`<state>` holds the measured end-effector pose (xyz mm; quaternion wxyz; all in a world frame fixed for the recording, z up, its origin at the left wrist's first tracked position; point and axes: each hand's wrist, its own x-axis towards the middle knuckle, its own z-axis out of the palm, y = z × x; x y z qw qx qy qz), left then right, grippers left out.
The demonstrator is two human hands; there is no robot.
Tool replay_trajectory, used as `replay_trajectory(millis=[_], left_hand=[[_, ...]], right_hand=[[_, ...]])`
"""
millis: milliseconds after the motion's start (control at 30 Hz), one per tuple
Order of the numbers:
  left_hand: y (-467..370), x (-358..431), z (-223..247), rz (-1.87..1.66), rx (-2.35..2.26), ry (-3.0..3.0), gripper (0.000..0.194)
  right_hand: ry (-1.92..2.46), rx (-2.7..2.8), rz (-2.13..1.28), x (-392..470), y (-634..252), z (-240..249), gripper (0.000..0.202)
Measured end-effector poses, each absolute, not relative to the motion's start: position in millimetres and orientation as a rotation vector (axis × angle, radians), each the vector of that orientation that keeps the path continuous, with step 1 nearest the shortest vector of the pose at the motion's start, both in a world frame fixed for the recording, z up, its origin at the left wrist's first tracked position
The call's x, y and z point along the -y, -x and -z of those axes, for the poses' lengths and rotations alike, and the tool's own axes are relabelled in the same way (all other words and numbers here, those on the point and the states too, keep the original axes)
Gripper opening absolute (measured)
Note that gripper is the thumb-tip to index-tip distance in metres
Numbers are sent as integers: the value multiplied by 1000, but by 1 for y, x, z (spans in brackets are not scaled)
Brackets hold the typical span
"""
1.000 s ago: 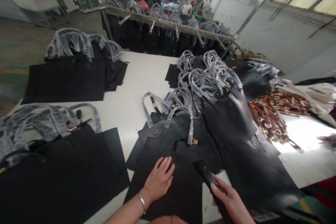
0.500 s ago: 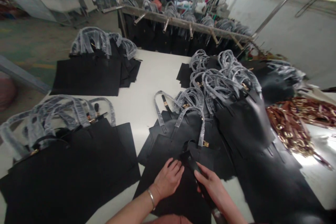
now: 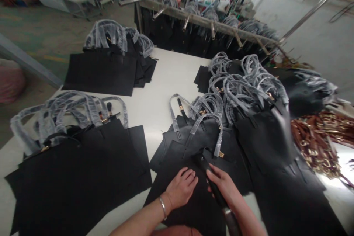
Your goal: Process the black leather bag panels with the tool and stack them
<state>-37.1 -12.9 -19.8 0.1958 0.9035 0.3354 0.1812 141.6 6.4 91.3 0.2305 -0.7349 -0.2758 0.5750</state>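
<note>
The right hand (image 3: 221, 180) grips a dark tool (image 3: 218, 193) over the black panel (image 3: 203, 208) at the near edge of the surface (image 3: 157, 81). The left hand (image 3: 181, 188) lies unclenched on that panel, probably steadying it; a wrapped handle (image 3: 218, 145) lies farther in.

black tool (image 3: 220, 198) cropped below, brown straps (image 3: 304, 134) cropped right

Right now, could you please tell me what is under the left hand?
A black panel shows around the left hand; whatever lies directly beneath that hand is covered and cannot be seen.
</note>
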Motion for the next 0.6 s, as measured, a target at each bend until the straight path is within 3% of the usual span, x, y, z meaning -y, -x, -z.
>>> replay_trajectory(millis=[167,333,600], left_hand=[[39,14,24,-533,-836,-2572,30],[37,15,31,-526,-783,-2564,23],[34,16,38,-522,-786,-2532,18]], right_hand=[[2004,846,-1536,-4,-132,-97,75],[1969,1012,-1779,8,-129,-90,65],[1901,1254,-1701,-35,-104,-84,59]])
